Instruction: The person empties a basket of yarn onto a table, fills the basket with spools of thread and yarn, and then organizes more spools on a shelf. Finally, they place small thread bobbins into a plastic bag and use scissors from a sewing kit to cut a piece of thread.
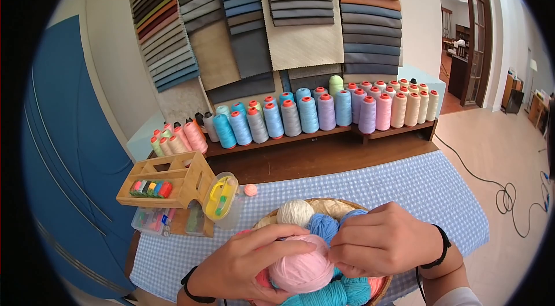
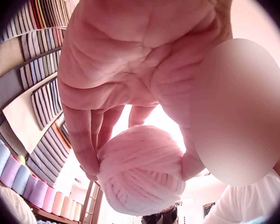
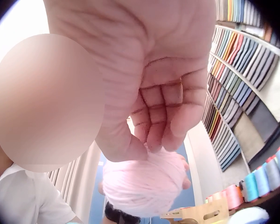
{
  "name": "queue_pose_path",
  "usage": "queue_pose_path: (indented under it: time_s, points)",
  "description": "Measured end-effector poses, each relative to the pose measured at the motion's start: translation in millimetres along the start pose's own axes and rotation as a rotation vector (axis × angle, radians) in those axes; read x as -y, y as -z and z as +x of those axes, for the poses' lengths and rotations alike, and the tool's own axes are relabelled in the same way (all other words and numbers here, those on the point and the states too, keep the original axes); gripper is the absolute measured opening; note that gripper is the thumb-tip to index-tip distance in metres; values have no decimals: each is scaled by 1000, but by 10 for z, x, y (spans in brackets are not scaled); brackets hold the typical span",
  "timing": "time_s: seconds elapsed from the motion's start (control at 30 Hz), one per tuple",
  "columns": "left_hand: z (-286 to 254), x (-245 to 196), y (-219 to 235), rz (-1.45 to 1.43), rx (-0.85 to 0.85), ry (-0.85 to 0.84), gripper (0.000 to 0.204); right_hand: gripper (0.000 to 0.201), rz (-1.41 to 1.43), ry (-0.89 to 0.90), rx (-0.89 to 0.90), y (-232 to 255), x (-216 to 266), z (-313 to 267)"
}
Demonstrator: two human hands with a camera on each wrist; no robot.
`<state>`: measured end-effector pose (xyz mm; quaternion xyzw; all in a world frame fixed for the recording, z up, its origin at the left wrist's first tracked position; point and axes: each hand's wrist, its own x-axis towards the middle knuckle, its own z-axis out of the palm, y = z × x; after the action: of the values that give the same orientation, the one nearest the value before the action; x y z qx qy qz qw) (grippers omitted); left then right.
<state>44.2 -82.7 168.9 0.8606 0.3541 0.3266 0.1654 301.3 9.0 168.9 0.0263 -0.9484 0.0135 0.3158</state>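
Observation:
My left hand [image 1: 237, 260] holds a ball of pale pink yarn [image 1: 303, 268], thumb and fingers spread around its sides. The right hand [image 1: 387, 239] is at the ball's right side, thumb and fingertips pinching a bit of its yarn, as the right wrist view shows. Below both hands is a round wicker basket [image 1: 386, 290] of yarn balls. In it lie a cream ball [image 1: 295, 212], a blue ball [image 1: 324, 226] and teal yarn [image 1: 326, 295], partly hidden by the hands.
A blue checked cloth [image 1: 416, 196] covers the table. Left of the basket stand a wooden organizer [image 1: 199, 176], a plastic box with a yellow handle [image 1: 221, 196] and a small peach ball [image 1: 250, 190]. Thread cones [image 1: 292, 118] line a shelf behind, under hanging fabric swatches [image 1: 300, 34].

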Motion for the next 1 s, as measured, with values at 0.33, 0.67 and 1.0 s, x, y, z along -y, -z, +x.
queue_pose_path:
  time_s: [0.33,0.67,1.0]
  points:
    - [-14,-1,-1,-33,-19,30,76,21,106,-72,-43,-5,-17,7]
    - [-3,-31,26,-29,37,49,73,14,301,-35,-49,-47,-91,-8]
    - [5,-11,-21,1,47,23,73,18,49,-21,72,13,24,1]
